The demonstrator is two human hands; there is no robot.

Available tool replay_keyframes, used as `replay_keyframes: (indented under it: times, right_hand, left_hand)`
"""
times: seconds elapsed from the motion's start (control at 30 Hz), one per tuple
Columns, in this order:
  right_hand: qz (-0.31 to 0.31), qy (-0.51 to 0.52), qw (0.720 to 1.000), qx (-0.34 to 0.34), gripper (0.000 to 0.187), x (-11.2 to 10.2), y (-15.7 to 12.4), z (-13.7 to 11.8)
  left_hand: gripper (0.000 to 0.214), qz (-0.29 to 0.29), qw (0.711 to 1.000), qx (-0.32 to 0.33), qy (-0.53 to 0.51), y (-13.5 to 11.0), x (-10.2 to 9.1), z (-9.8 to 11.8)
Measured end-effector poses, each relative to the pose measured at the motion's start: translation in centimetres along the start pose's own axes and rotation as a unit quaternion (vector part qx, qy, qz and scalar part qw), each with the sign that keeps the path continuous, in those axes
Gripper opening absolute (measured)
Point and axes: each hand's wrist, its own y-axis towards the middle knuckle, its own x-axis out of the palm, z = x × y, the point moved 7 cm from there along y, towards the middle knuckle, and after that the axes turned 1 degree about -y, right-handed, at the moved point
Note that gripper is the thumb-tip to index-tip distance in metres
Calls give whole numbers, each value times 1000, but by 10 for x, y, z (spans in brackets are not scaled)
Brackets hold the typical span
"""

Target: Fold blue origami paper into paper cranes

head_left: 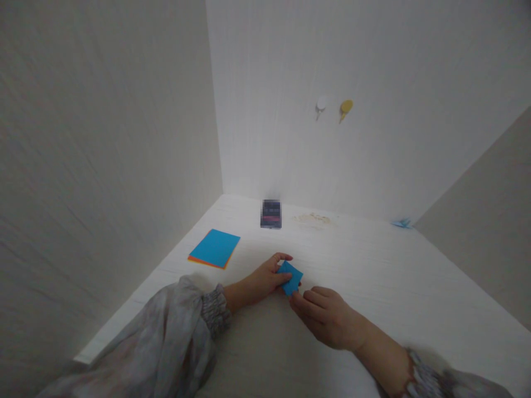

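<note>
A small folded blue paper [290, 277] lies on the white table [373, 276] between my two hands. My left hand [265, 279] pinches its upper left corner, thumb and fingers closed on it. My right hand [323, 315] presses curled fingertips against its lower edge. Both wrists show patterned grey sleeves.
A stack of blue paper sheets [214, 248] with an orange one beneath lies to the left by the wall. A small dark object [271, 214] stands near the back corner. A small blue paper piece [401, 223] lies at the far right. Two hooks [332, 108] hang on the wall.
</note>
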Motion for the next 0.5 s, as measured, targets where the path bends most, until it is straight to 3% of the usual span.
replay_keyframes:
  times: [0.1,0.17,0.2,0.27,0.33,0.4,0.47,0.5]
  right_hand:
    - [10,20,999,-25,22,-6,0,-10]
    - [56,19,998,-16,18,-13,0,-11]
    - [106,16,994,19,15,-19,-1,-5]
    - [139,80,977,139,14,-17,-5,15]
    - [104,194,927,304,29,1,-12,42]
    - [71,301,844,438,41,23,-23,58]
    - [49,401,762,506,46,42,-28,61]
    - [39,437,735,518,47,48,-28,60]
  left_hand:
    - [48,37,999,18,1,3,-10,4]
    - [50,36,999,31,7,4,-12,7]
    - [50,33,999,39,10,4,-12,8]
    - [52,27,998,53,10,4,-10,10]
    - [53,25,997,67,5,3,-9,10]
    - [53,26,997,76,5,4,-8,9]
    - [52,25,996,81,8,4,-9,8]
    - [52,22,996,83,9,4,-9,8]
